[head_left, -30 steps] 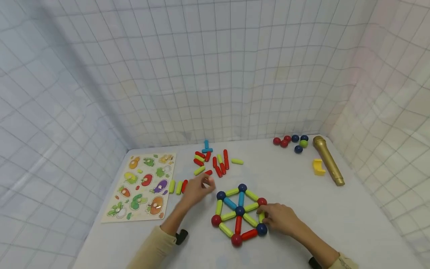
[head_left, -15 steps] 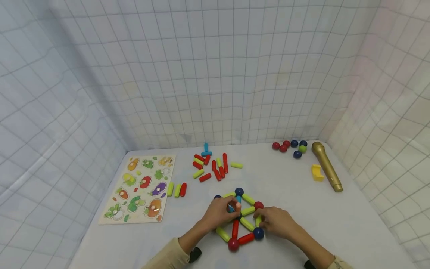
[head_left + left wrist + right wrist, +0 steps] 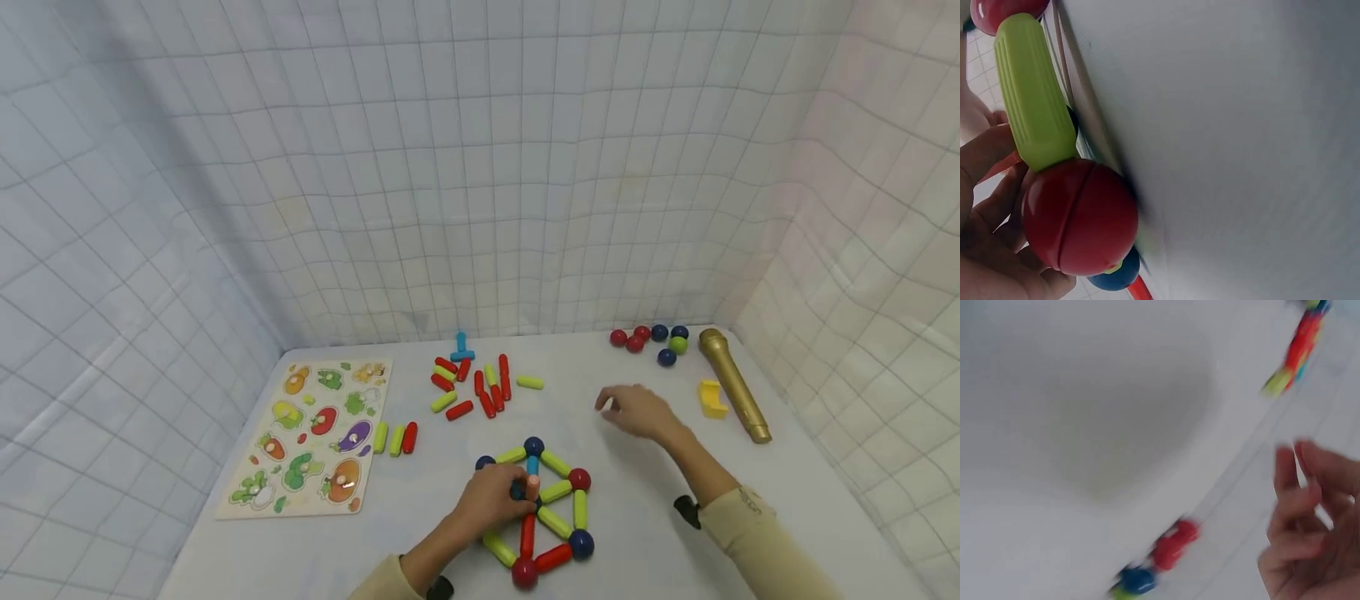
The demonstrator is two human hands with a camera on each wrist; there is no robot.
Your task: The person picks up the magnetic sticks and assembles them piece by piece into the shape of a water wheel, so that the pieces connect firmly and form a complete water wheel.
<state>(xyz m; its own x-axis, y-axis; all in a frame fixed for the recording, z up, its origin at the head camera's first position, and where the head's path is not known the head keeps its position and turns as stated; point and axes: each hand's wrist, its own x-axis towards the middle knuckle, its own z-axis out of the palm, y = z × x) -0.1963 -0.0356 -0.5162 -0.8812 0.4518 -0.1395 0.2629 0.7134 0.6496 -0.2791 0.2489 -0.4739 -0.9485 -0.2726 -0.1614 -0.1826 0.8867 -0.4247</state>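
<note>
A flat six-sided frame of toy building rods and balls (image 3: 555, 522) lies on the table, with rods meeting at a dark blue middle ball (image 3: 537, 503). Over that middle my left hand (image 3: 486, 500) pinches a short rod (image 3: 533, 486), held upright; its end looks pale in the head view, while the left wrist view shows it as a red rod (image 3: 1000, 165). Fingers hide part of the frame's left side. My right hand (image 3: 639, 411) hovers beyond the frame's right side, fingers loosely bent around nothing. Several loose red, blue and green balls (image 3: 635, 343) lie farther back.
Several loose red and green rods (image 3: 487, 392) are scattered at back centre, with two blue ones (image 3: 462, 350) behind. A vegetable puzzle board (image 3: 307, 442) lies at left. At right are a gold microphone (image 3: 735, 387) and a yellow bracket-shaped piece (image 3: 711, 400).
My left hand has come right from near the loose rods to the frame's middle. My right hand has let go of the frame's right-side rod and moved up towards the loose balls.
</note>
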